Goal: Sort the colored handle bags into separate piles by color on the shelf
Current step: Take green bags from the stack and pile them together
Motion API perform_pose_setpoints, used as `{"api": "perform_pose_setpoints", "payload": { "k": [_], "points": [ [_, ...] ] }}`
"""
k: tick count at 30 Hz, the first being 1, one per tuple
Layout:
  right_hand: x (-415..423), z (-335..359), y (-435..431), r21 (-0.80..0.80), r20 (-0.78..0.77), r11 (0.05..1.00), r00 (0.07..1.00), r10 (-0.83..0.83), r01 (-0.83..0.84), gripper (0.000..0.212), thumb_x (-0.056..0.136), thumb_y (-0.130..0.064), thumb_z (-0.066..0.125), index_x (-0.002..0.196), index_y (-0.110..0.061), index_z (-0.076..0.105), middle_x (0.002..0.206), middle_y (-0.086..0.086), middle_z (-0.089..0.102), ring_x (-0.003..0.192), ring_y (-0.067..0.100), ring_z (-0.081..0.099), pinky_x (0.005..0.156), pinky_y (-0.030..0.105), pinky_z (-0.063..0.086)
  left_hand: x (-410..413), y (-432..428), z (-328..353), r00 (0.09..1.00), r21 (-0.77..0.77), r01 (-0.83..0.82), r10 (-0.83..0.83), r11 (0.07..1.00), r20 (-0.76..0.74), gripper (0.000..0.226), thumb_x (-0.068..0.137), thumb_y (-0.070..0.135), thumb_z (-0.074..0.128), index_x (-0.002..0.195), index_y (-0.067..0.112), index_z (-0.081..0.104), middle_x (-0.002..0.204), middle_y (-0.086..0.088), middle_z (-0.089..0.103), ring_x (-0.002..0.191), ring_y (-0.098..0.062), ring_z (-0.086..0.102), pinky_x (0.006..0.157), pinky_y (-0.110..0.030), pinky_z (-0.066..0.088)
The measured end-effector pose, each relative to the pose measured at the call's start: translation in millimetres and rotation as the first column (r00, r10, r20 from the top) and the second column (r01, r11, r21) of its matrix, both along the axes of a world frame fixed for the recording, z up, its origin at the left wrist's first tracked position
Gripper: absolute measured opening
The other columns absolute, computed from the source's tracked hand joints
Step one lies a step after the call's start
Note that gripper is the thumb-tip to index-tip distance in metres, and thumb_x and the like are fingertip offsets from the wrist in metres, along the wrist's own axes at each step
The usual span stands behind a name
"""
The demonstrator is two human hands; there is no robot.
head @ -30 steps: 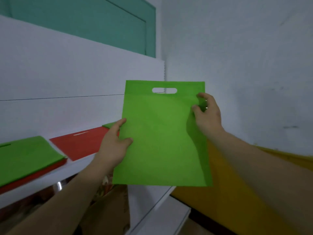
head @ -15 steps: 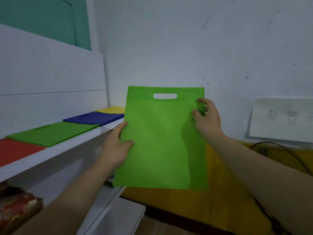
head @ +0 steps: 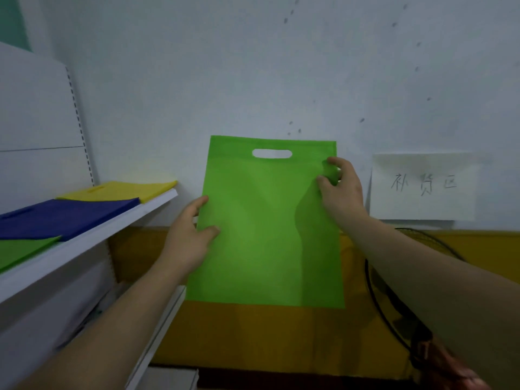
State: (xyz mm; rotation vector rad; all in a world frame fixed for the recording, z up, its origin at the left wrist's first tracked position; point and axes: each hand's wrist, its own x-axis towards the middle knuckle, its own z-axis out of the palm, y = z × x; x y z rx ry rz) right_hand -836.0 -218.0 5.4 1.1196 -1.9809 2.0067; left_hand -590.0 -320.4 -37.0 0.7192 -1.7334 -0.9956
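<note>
Held bag bright green; shelf white with yellow, navy, green piles.

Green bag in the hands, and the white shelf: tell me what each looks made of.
Green bag: likely thin non-woven fabric, matte. It creases softly where the right hand pinches it and shows no sheen. Shelf: smooth white board, perhaps painted metal, given the slotted upright behind it, though that is not certain.

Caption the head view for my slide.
Left hand and right hand hold green bag upright; shelf carries yellow pile, blue pile, green pile.
</note>
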Motion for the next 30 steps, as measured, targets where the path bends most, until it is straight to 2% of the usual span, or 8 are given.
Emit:
{"api": "perform_pose_setpoints", "payload": {
  "k": [3, 8, 16, 19, 21, 22, 26, 30],
  "points": [
    [-10, 4, -23, -0.002, 0.006, 0.999, 0.999, -0.036, 0.036, 0.04, 0.094, -0.018, 0.054, 0.131, -0.029, 0.046, 0.109, -0.001, 0.05, 0.063, 0.008, 0.05, 0.047, 0.014, 0.039, -15, -32, 5, 0.999, -0.047, 0.012, -0.011, 0.999, 0.031, 0.06, 0.086, -0.004, 0.059, 0.138, 0.021, 0.043, 0.119, 0.005, 0.05, 0.077, 0.002, 0.054, 0.059, -0.015, 0.045],
    [-22, -2, -56, 0.0, 0.03, 0.997, 0.997, -0.076, 0.076, 0.039, 0.094, -0.018, 0.054, 0.131, -0.03, 0.045, 0.106, -0.003, 0.049, 0.063, 0.006, 0.05, 0.042, 0.01, 0.038, -33, -76, 3, 0.998, -0.057, 0.034, -0.031, 0.998, 0.051, 0.061, 0.085, -0.004, 0.06, 0.138, 0.021, 0.043, 0.119, 0.003, 0.05, 0.091, -0.017, 0.058, 0.067, -0.022, 0.047],
    [-45, -7, -122, 0.011, 0.039, 0.999, 0.998, -0.043, 0.043, 0.039, 0.094, -0.017, 0.054, 0.13, -0.029, 0.046, 0.1, -0.005, 0.051, 0.065, 0.01, 0.053, 0.055, 0.022, 0.046, -53, -134, -5, 0.999, 0.001, 0.039, -0.039, 0.999, 0.028, 0.061, 0.085, -0.007, 0.059, 0.138, 0.02, 0.043, 0.12, 0.0, 0.052, 0.091, -0.022, 0.062, 0.076, -0.029, 0.051],
    [-57, -7, -156, 0.011, 0.032, 1.0, 0.999, 0.005, -0.006, 0.039, 0.094, -0.018, 0.054, 0.131, -0.029, 0.045, 0.093, -0.01, 0.048, 0.065, 0.011, 0.052, 0.059, 0.027, 0.049, -59, -154, -6, 1.0, 0.01, -0.002, 0.002, 1.0, 0.029, 0.06, 0.086, -0.007, 0.058, 0.138, 0.018, 0.042, 0.119, 0.001, 0.052, 0.081, -0.009, 0.06, 0.063, -0.018, 0.051],
    [-65, -6, -183, 0.002, 0.026, 0.998, 0.998, 0.055, -0.055, 0.039, 0.095, -0.017, 0.054, 0.131, -0.029, 0.045, 0.097, -0.008, 0.048, 0.065, 0.01, 0.052, 0.059, 0.027, 0.049, -62, -169, -5, 0.998, -0.008, -0.051, 0.051, 0.999, 0.03, 0.061, 0.086, -0.007, 0.058, 0.138, 0.018, 0.042, 0.121, 0.002, 0.051, 0.079, 0.004, 0.054, 0.058, -0.009, 0.048],
    [-68, -5, -198, 0.0, 0.023, 0.996, 0.996, 0.086, -0.086, 0.039, 0.095, -0.017, 0.054, 0.131, -0.028, 0.044, 0.099, -0.007, 0.048, 0.065, 0.009, 0.052, 0.058, 0.024, 0.048, -62, -177, -4, 0.997, -0.014, -0.077, 0.077, 0.997, 0.027, 0.061, 0.086, -0.006, 0.059, 0.139, 0.019, 0.041, 0.122, 0.002, 0.051, 0.079, 0.005, 0.054, 0.058, -0.008, 0.047],
    [-76, 1, -260, -0.014, -0.019, 0.981, 0.981, 0.194, -0.194, 0.04, 0.094, -0.015, 0.054, 0.131, -0.025, 0.046, 0.102, -0.005, 0.049, 0.062, 0.005, 0.05, 0.05, 0.012, 0.042, -63, -204, 4, 0.98, -0.01, -0.2, 0.2, 0.98, 0.005, 0.061, 0.087, -0.005, 0.058, 0.14, 0.019, 0.041, 0.119, 0.002, 0.051, 0.085, -0.01, 0.06, 0.064, -0.016, 0.047],
    [-71, 11, -318, -0.035, -0.039, 0.949, 0.949, 0.313, -0.314, 0.038, 0.093, -0.015, 0.055, 0.129, -0.024, 0.047, 0.091, -0.011, 0.049, 0.063, 0.005, 0.049, 0.053, 0.01, 0.042, -51, -224, 13, 0.948, -0.032, -0.317, 0.317, 0.948, -0.011, 0.059, 0.087, -0.006, 0.058, 0.138, 0.018, 0.042, 0.12, 0.001, 0.053, 0.083, -0.008, 0.061, 0.062, -0.015, 0.052]
  ]
}}
